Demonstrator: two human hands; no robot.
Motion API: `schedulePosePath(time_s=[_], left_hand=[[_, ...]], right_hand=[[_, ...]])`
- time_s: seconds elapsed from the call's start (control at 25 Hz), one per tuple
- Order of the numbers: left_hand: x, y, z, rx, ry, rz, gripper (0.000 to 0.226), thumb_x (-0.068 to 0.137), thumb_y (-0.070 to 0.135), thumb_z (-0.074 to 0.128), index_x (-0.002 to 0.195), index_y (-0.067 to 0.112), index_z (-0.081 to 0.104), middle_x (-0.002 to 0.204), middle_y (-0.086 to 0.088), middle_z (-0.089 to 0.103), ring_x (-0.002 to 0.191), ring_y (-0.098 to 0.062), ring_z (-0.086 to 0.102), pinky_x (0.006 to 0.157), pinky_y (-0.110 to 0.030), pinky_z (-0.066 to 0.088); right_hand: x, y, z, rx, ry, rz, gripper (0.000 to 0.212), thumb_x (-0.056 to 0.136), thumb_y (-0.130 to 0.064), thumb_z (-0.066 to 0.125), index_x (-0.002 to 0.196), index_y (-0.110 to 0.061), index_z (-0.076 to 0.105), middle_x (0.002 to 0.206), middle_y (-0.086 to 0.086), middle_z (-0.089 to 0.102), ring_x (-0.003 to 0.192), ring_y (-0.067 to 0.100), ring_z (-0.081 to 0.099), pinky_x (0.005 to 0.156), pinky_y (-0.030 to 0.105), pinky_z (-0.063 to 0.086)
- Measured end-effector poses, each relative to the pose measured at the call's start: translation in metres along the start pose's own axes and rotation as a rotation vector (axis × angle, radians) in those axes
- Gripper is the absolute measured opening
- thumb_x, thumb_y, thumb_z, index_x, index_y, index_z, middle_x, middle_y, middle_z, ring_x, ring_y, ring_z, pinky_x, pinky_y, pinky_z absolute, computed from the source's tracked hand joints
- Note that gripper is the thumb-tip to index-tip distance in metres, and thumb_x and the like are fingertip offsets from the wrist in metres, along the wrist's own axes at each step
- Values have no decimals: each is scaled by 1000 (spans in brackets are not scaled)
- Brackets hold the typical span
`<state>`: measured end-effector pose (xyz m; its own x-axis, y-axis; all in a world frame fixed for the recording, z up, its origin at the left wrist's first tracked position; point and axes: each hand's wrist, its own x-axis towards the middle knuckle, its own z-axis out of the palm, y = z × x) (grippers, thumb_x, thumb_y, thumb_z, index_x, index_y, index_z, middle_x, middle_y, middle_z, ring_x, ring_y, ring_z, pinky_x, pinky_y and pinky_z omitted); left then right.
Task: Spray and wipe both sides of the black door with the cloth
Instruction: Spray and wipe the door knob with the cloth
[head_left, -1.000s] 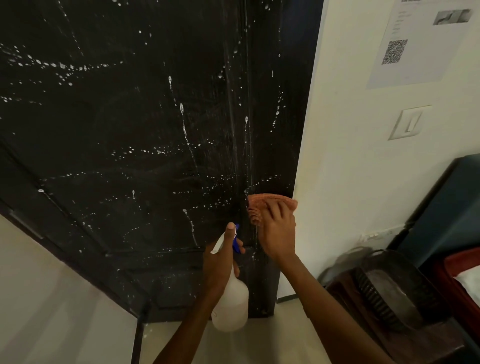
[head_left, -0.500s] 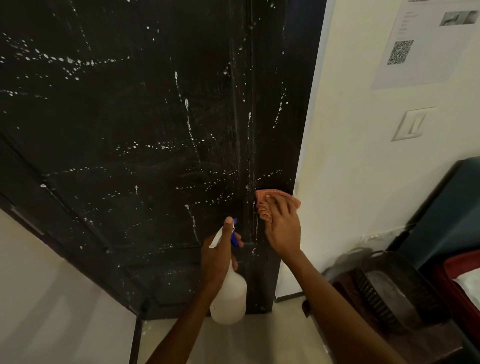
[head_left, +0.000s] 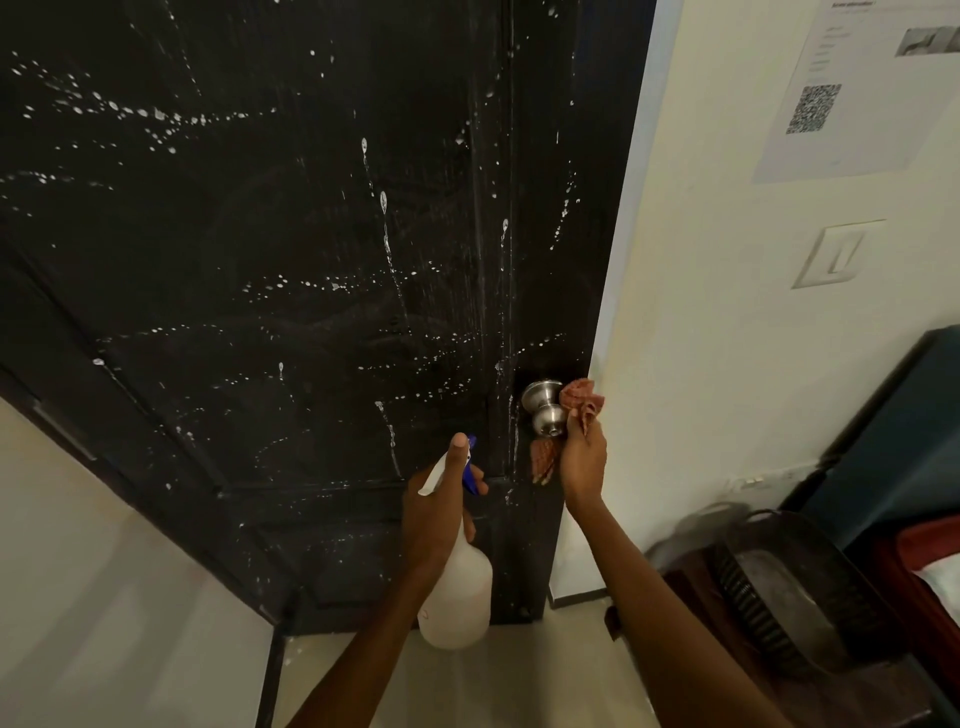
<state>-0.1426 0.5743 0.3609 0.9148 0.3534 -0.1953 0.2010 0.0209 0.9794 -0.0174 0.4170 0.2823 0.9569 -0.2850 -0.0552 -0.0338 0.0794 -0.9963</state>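
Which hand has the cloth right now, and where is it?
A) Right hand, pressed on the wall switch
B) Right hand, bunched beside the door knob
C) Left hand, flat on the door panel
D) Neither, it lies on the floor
B: the right hand grips the bunched cloth right next to the metal door knob, while the left hand holds the spray bottle.

1. The pale floor (head_left: 524, 691) runs along the foot of the black door (head_left: 311, 260)
2. Right of the door's foot, a dark low stand (head_left: 691, 618) sits on the floor, against the white wall (head_left: 727, 312)
3. A dark basket (head_left: 800, 587) rests on that stand, farther right of the door
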Motion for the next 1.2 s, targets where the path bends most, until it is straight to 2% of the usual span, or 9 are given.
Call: schedulePosePath(time_s=[0.12,0.2,0.36,0.48,0.6,0.8,1.0,1.12,1.2], left_hand=[[0,-1,1,15,2,-24,72,80,68,43,93,1,67,87,-16,71,43,-13,51,41,-24,43],[1,-3,1,31,5,-37,69,83,68,42,91,4,67,86,-15,71,45,-14,52,42,-24,43],[5,-5,-1,77,19,-81,63,88,65,41,90,8,67,86,-12,71,47,-15,54,43,-24,44],[7,-6,-4,84,16,-67,66,83,68,42,94,9,68,85,-11,72,47,-15,54,42,-24,44],[8,-6,-8,91,20,-60,59,91,62,41,92,9,68,82,-9,71,44,-12,52,41,-23,44],[14,-1,-11,136,-8,-87,58,90,63,39,86,12,66,77,-5,70,42,-12,52,40,-22,45],[4,-1,-11,80,-11,-19,67,82,68,40,91,7,67,83,-12,71,45,-15,52,42,-25,44],[0,-3,-8,78,-32,-22,71,80,70,41,94,5,67,86,-14,71,47,-18,51,42,-26,43],[-2,-4,-6,78,-47,-49,73,78,70,41,95,4,67,86,-13,71,49,-17,53,42,-24,43]], right_hand=[[-2,11,2,652,-108,422,39,107,-44,42,134,-18,56,127,15,67,115,34,64,95,49,52],[-5,20,12,774,-169,536,53,104,-56,40,140,-20,53,131,17,65,121,38,61,96,52,52],[-17,20,38,852,-92,621,66,100,-67,32,136,-18,59,131,17,67,125,38,58,100,51,50],[-21,13,38,946,25,600,57,104,-61,30,132,-19,57,124,16,67,115,36,61,86,47,53],[-23,12,33,1021,141,546,50,106,-54,31,133,-19,55,120,13,65,111,34,60,86,47,53],[-34,16,51,926,7,601,65,102,-64,34,140,-16,56,134,16,64,124,36,59,89,47,53],[-44,4,23,895,52,412,54,106,-48,40,148,-15,46,131,14,63,123,33,59,103,48,49],[-45,7,11,500,-79,141,42,102,-24,50,144,-26,46,138,1,59,128,23,55,117,47,39],[-46,18,6,146,-198,-108,59,101,-19,45,158,-22,29,158,-6,39,145,15,40,123,41,30]])
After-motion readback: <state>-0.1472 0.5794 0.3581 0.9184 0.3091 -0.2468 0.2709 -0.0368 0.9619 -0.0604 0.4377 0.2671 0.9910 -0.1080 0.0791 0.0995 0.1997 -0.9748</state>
